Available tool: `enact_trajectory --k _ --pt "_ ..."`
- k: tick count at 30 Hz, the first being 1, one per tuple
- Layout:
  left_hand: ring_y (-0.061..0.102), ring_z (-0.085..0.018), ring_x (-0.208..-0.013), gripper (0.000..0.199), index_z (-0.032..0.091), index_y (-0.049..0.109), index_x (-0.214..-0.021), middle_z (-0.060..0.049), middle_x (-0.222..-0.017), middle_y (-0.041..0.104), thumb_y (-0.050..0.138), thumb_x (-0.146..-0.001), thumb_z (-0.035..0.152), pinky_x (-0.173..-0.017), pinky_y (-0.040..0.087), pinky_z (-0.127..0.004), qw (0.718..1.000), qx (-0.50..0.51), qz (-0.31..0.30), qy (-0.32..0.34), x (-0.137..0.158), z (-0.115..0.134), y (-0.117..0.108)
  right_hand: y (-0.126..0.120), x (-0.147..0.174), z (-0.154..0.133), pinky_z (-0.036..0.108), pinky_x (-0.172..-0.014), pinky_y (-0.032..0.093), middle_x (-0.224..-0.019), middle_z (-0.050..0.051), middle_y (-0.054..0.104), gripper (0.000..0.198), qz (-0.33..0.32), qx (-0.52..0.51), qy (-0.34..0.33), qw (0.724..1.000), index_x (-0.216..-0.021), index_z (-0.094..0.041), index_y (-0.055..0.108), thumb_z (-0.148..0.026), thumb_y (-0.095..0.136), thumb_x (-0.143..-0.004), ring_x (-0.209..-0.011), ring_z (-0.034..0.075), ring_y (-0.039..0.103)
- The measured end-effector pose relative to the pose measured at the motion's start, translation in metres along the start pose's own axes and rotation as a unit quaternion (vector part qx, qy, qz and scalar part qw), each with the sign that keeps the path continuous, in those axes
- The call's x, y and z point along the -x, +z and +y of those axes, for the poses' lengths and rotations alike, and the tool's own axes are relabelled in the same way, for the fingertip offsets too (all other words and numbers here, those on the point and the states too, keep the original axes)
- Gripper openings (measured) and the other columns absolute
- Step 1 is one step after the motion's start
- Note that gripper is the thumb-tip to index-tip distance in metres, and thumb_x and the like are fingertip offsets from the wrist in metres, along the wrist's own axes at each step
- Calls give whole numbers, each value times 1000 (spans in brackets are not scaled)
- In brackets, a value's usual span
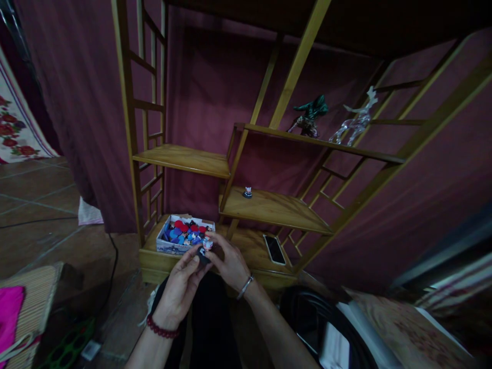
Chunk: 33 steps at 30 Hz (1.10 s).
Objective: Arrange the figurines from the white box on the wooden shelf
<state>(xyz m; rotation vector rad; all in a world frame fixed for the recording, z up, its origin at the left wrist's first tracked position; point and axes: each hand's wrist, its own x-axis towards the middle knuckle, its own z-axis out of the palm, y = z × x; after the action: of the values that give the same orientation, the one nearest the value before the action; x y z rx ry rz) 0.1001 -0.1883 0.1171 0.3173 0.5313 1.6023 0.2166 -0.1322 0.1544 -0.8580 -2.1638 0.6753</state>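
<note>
Both my hands meet in front of the low shelf, over my knees. Between the fingers and thumb of my left hand (180,289) is a dark round base (203,254). My right hand (229,260) pinches a small white-and-pink figurine (208,244) at that base; whether the two parts are joined I cannot tell. Just behind my hands stands an open box (172,247) full of red, blue and purple round pieces and small figures. A similar small figurine on a dark base (247,192) stands upright on the middle wooden shelf (277,208).
A phone (274,249) lies on the bottom shelf at right. On the upper right shelf stand a dark green figure (310,115) and a clear deer ornament (355,120). Slanting wooden posts frame the shelves. A black coil (295,302) and flat panels (407,323) lie at lower right.
</note>
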Motion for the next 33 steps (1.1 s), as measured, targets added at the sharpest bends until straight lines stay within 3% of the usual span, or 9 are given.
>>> enact_trajectory --k 2,7,17,33 --pt "58 -16 -92 28 16 61 -97 -6 -102 63 60 -69 9 -92 40 -36 1000 3 -2 -1 -1 0 3 -2 0 2 29 -85 42 -99 1 60 42 1 -18 7 1000 -117 -26 43 -22 52 -77 -91 14 55" --pt "59 -15 -90 29 16 61 -96 -6 -99 64 60 -69 7 -91 41 -36 1000 4 4 5 -5 -2 7 -7 0 4 27 -81 44 -97 1 61 29 23 -17 6 1000 -104 -25 54 -21 54 -75 -88 13 56" --pt "59 -16 -91 29 16 60 -97 -7 -99 63 60 -69 9 -92 40 -36 1000 -4 11 -8 -13 -16 15 -10 4 21 26 -74 44 -87 2 61 19 69 -3 17 997 -94 -22 59 -27 56 -75 -81 14 56" --pt "59 -16 -90 26 14 63 -91 -6 -98 64 62 -66 8 -91 41 -37 1000 -4 -6 -24 -24 -38 32 -42 8 32 24 -72 43 -81 1 62 14 59 1 9 998 -86 -20 60 -28 56 -75 -78 14 56"
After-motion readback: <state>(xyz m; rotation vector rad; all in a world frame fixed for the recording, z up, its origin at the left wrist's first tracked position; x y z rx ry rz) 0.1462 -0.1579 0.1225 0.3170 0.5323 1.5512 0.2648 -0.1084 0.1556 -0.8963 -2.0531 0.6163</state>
